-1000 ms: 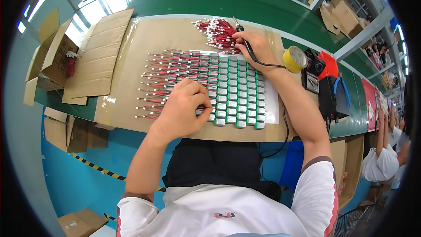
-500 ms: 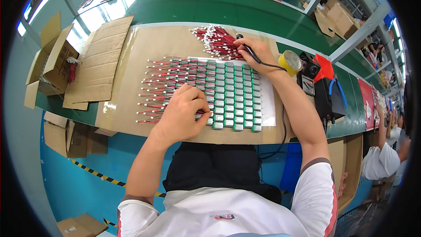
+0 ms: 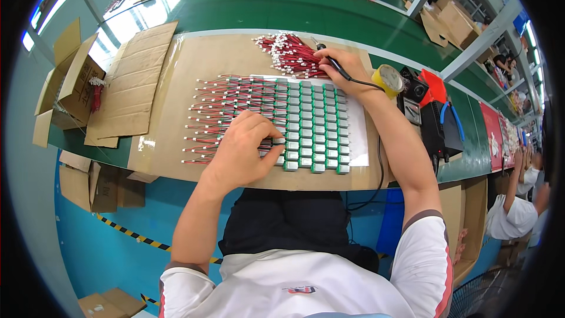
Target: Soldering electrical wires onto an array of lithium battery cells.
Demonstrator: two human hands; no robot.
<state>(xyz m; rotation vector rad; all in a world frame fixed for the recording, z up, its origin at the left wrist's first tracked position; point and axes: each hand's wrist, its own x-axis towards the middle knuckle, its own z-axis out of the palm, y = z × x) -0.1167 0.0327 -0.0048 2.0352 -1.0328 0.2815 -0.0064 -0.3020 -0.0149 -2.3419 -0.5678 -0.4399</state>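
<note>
Rows of small silver-grey battery cells (image 3: 318,135) with green ends lie on a white sheet (image 3: 358,135). Red and black wire leads (image 3: 206,103) with white plugs reach out leftward from the left columns. My left hand (image 3: 244,144) rests over these leads, thumb and index finger closed about a cell at the near end of a left column; the fingers partly hide it. Beyond the far right of the rows, my right hand (image 3: 347,70) grips a soldering iron (image 3: 334,66) by its dark handle. Its tip points up and left, beside a pile of red wire leads (image 3: 291,53).
Cardboard (image 3: 153,159) covers the green bench. An open box (image 3: 76,88) and a cardboard sheet (image 3: 132,82) are at left. At right are a yellow tape roll (image 3: 388,80), a black device (image 3: 444,132) and blue-handled pliers (image 3: 452,121). The iron's cord (image 3: 381,153) hangs over the front edge.
The left thumb and index finger have shifted slightly and opened wider around the cell, from a curled pinch over the wires. The right hand and soldering iron have hardly moved.
</note>
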